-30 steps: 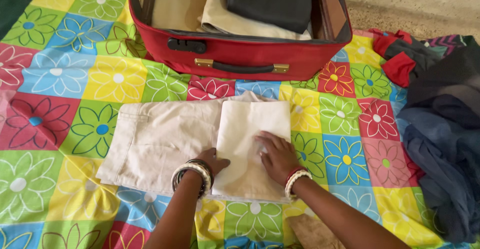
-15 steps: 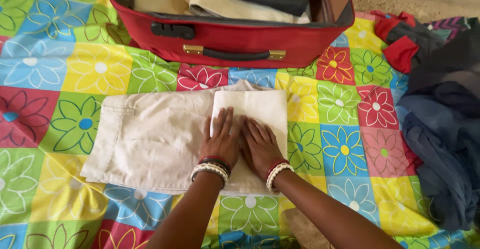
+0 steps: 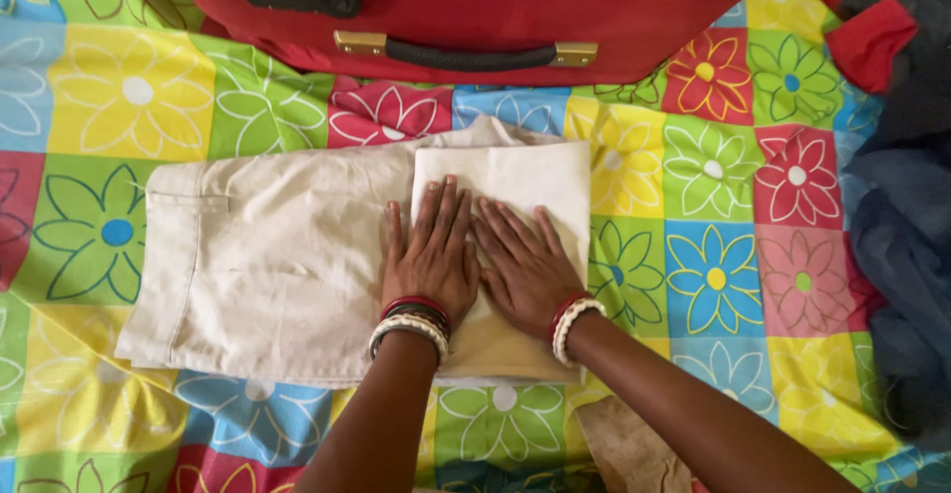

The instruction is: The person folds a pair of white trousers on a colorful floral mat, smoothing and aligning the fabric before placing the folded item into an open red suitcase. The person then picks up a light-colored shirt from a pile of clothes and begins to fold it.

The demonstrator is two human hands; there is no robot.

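Beige cloth, a pair of trousers (image 3: 267, 275), lies flat on a flowered sheet (image 3: 713, 255) of bright squares, its waistband and pocket to the left. At its right end a fold (image 3: 515, 181) has been turned back over the rest, making a paler, neat rectangle.

Both hands rest on that fold, side by side and nearly touching. The left hand (image 3: 428, 255) lies palm down with its fingers straight and spread a little, straddling the left edge of the fold. The right hand (image 3: 522, 267) lies flat too, fingers stretched out and angled toward the far left, wholly on the fold. Neither hand grips anything; they press open on the cloth. Each wrist wears bangles, red and white.

On the far side of the trousers stands a red suitcase (image 3: 475, 17), its dark handle (image 3: 471, 55) with brass ends facing near. To the right a heap of dark clothes (image 3: 906, 235) lies on the sheet, with what seems a red-trimmed garment (image 3: 872, 37) at its far end.
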